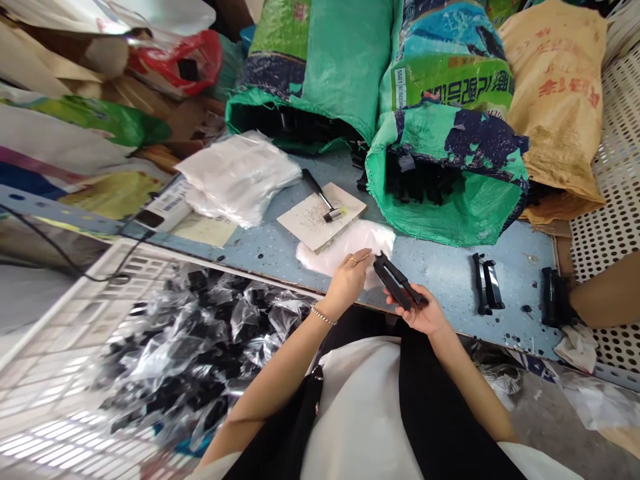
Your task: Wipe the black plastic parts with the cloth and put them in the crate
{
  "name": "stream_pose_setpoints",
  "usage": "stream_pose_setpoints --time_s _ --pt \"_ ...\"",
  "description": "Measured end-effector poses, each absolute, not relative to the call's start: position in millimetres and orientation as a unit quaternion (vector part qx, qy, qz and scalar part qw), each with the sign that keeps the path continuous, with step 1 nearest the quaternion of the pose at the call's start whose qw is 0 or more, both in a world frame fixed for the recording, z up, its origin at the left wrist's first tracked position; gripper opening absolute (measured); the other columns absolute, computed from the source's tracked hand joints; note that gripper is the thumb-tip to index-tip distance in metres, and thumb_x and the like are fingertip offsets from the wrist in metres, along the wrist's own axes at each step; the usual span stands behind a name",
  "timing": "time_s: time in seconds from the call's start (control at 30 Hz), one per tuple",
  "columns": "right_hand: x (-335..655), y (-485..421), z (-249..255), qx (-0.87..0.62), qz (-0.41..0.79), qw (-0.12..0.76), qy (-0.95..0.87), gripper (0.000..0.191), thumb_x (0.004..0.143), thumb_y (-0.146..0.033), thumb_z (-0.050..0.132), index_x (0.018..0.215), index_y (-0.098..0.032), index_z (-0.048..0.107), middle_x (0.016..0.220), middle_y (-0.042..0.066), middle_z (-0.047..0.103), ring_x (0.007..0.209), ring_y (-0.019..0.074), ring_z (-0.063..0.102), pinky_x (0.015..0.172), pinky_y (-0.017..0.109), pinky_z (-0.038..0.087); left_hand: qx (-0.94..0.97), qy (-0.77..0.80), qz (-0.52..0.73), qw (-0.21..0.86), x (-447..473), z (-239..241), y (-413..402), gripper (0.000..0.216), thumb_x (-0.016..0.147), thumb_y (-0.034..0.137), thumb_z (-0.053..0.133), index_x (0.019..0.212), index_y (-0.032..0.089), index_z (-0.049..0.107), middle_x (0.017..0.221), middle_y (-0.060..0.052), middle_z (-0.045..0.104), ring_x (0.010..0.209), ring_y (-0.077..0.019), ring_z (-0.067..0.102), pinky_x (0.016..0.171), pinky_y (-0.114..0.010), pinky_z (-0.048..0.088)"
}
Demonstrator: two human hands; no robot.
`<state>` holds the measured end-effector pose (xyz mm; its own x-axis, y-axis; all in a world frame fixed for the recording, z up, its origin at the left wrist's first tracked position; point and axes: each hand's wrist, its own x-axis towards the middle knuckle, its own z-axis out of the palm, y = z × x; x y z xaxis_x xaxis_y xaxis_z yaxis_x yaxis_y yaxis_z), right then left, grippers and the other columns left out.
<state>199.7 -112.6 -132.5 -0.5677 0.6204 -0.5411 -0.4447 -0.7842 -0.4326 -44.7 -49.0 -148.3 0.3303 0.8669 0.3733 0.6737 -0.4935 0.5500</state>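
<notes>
My right hand (423, 312) is closed around a pair of long black plastic parts (400, 283), held slanting above the front edge of the bench. To its left, my left hand (349, 283) reaches over a stack of thin clear plastic bags (325, 255) with its fingers stretched out. Its fingertips come close to the upper end of the black parts; whether they touch a bag I cannot tell. Behind the stack a small hammer (329, 212) with a black handle lies on a pale square board (307, 220).
Green woven sacks (450, 223) of black parts stand open at the back, beside a tan sack (555, 100). More black parts (486, 283) lie on the blue bench (435, 260) at right. A white crate (65, 313) with bagged black pieces (200, 333) stands at lower left. Clear bags (240, 170) are piled at back left.
</notes>
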Motion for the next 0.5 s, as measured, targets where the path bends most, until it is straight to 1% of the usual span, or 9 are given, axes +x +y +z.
stream_pose_setpoints --time_s 0.1,0.17,0.27,0.33,0.37,0.4,0.43,0.47,0.5 --pt "191.7 -103.8 -134.8 -0.341 0.879 0.312 -0.12 0.052 0.093 -0.054 0.047 0.119 -0.012 0.065 0.093 0.009 0.074 0.055 0.0085 0.05 0.043 0.016 0.046 0.826 0.465 0.297 0.118 -38.2 -141.2 -54.8 0.056 0.091 0.0 0.036 0.145 0.009 0.051 0.147 -0.022 0.056 0.129 -0.0302 0.06 0.108 -0.05 0.053" --pt "186.2 -98.0 -138.3 -0.354 0.866 0.321 -0.149 0.053 0.09 -0.058 0.05 0.115 -0.014 0.066 0.089 0.007 0.073 0.052 0.0086 0.044 0.041 0.017 0.042 0.848 0.419 0.301 0.119 -31.9 -131.9 -66.3 0.06 0.094 0.002 0.035 0.153 0.01 0.04 0.151 -0.023 0.052 0.131 -0.0306 0.059 0.108 -0.05 0.054" --pt "177.0 -93.7 -140.0 -0.426 0.805 0.346 -0.225 0.045 0.082 -0.062 0.063 0.098 -0.019 0.067 0.084 0.005 0.071 0.059 0.0126 0.051 0.048 0.023 0.049 0.883 0.32 0.312 0.142 -21.2 -117.8 -90.0 0.066 0.097 0.003 0.035 0.161 0.018 0.026 0.152 -0.019 0.052 0.135 -0.0273 0.058 0.109 -0.047 0.054" --pt "171.1 -96.5 -134.3 -0.469 0.758 0.362 -0.272 0.041 0.081 -0.06 0.068 0.096 -0.022 0.067 0.093 0.006 0.072 0.078 0.0189 0.062 0.066 0.031 0.058 0.889 0.284 0.319 0.164 -16.6 -113.0 -102.8 0.071 0.096 0.001 0.034 0.163 0.02 0.019 0.152 -0.017 0.052 0.137 -0.025 0.056 0.11 -0.044 0.054" --pt "168.7 -100.1 -128.7 -0.491 0.728 0.362 -0.313 0.041 0.082 -0.058 0.069 0.103 -0.023 0.068 0.104 0.007 0.072 0.095 0.0227 0.065 0.079 0.036 0.06 0.887 0.281 0.321 0.178 -15.6 -112.4 -106.9 0.072 0.095 0.001 0.037 0.163 0.019 0.018 0.152 -0.018 0.051 0.139 -0.0255 0.054 0.111 -0.045 0.054" --pt "166.7 -105.0 -121.5 -0.515 0.688 0.357 -0.366 0.045 0.082 -0.055 0.072 0.114 -0.024 0.067 0.12 0.009 0.068 0.114 0.0261 0.062 0.095 0.042 0.057 0.883 0.283 0.321 0.193 -15.6 -112.8 -109.4 0.073 0.094 0.003 0.041 0.163 0.018 0.018 0.153 -0.019 0.049 0.141 -0.0272 0.052 0.111 -0.046 0.054" --pt "165.2 -110.8 -112.9 -0.537 0.639 0.345 -0.43 0.055 0.081 -0.052 0.074 0.128 -0.025 0.063 0.138 0.009 0.061 0.132 0.0288 0.052 0.108 0.047 0.049 0.879 0.287 0.32 0.208 -16.4 -113.6 -110.7 0.074 0.094 0.006 0.046 0.162 0.016 0.019 0.153 -0.021 0.048 0.142 -0.029 0.05 0.112 -0.047 0.053" --pt "164.1 -117.3 -103.6 -0.547 0.593 0.326 -0.494 0.07 0.08 -0.049 0.077 0.142 -0.026 0.055 0.152 0.01 0.049 0.145 0.0302 0.04 0.118 0.05 0.04 0.872 0.293 0.324 0.22 -18.0 -114.0 -111.2 0.073 0.093 0.009 0.051 0.161 0.016 0.023 0.153 -0.022 0.048 0.142 -0.0303 0.05 0.112 -0.049 0.053" --pt "163.6 -123.8 -94.0 -0.538 0.566 0.303 -0.546 0.084 0.078 -0.046 0.08 0.152 -0.027 0.044 0.162 0.01 0.037 0.152 0.0306 0.03 0.123 0.051 0.032 0.861 0.304 0.336 0.231 -20.5 -113.1 -111.6 0.07 0.093 0.012 0.055 0.159 0.017 0.029 0.15 -0.021 0.051 0.139 -0.0305 0.053 0.11 -0.049 0.053"
